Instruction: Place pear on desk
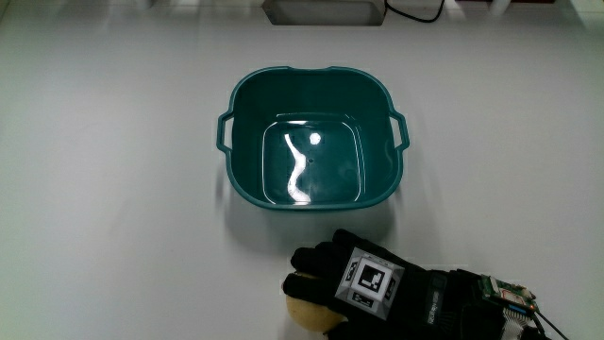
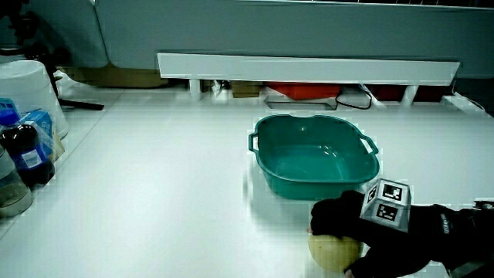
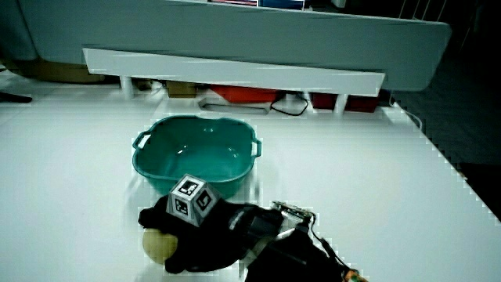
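Main view: hand [image 1: 363, 283] curled over yellowish pear [image 1: 310, 314], fingers clasping it from above. Pear sits low at white desk [image 1: 113, 189], nearer person than teal basin [image 1: 311, 137], just apart from its wall. Both side views: pear [image 2: 333, 251] [image 3: 160, 245] under glove, touching or just above desktop; cannot tell which.

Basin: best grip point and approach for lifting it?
Grip a side handle of the basin, coming from above: both lugs jut out from the rim, which is open and upright. The basin looks empty; the hand covers the pear nearer the person.
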Demonstrator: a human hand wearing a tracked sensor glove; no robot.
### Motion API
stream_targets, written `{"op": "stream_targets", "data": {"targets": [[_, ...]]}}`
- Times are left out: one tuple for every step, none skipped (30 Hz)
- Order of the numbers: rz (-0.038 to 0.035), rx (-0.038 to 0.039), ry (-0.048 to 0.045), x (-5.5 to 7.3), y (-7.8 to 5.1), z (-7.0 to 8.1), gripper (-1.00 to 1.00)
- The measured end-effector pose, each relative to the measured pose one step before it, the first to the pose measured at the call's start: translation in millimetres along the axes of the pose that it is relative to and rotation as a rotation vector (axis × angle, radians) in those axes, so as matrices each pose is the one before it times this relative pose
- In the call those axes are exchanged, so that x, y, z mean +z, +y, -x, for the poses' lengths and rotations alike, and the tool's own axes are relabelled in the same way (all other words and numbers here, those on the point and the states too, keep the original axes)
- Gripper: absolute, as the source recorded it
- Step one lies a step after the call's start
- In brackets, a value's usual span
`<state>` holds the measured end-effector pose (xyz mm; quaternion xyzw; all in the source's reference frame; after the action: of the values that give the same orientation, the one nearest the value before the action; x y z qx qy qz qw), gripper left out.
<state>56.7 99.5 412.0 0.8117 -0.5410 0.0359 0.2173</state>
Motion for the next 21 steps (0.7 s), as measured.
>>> {"op": "stream_targets", "data": {"targets": [[0.00732, 0.00027, 0.0034, -1.39, 0.58, -0.48, 0.0], [0.00045, -0.00293, 0.00175, -0.38, 0.26, -0.84, 0.0], [0.00045, -0.00293, 0.00175, -0.38, 0.26, -0.84, 0.0], [0.00045, -0.00293, 0.00175, -0.38, 0.26, -0.84, 0.0], [0.00045, -0.00293, 0.00175, -0.38, 0.27, -0.84, 0.0], [0.00345, -0.0048, 0.01667, -3.46, 0.59, -1.48, 0.0], [0.00423, 0.00706, 0.01153, -1.7, 0.81, -1.17, 0.0], [-0.00068, -0.00195, -0.0008, 1.36, 0.05, -0.28, 0.0], [0.00173, -0.00434, 0.00605, -0.53, 0.31, -0.54, 0.0], [0.00664, -0.0028, -0.00179, -1.12, 0.52, -0.29, 0.0], [0.00169, -0.0018, -0.0001, 1.06, 0.28, 0.38, 0.0], [0.00034, -0.00234, -0.01346, 1.4, 0.18, 0.92, 0.0], [0.00403, -0.0023, 0.00467, -1.01, 0.44, 0.23, 0.0], [0.00172, 0.00086, -0.00245, -0.59, 0.68, -0.13, 0.0], [0.00505, 0.00167, -0.00243, 1.48, 0.33, 0.0, 0.0], [0.00428, -0.00127, 0.00231, -2.64, 0.7, -0.43, 0.0], [-0.00786, -0.01109, -0.00827, 2.87, -1.03, 0.6, 0.0], [0.002, 0.00781, -0.00307, 0.11, -0.07, 0.11, 0.0], [0.0038, -0.00706, 0.00675, -1.78, 0.28, -0.33, 0.0], [0.00991, 0.00296, 0.00563, -1.62, 0.91, -0.22, -0.07], [-0.00645, -0.00678, -0.01622, 2.18, -0.57, 1.11, -0.13]]}}
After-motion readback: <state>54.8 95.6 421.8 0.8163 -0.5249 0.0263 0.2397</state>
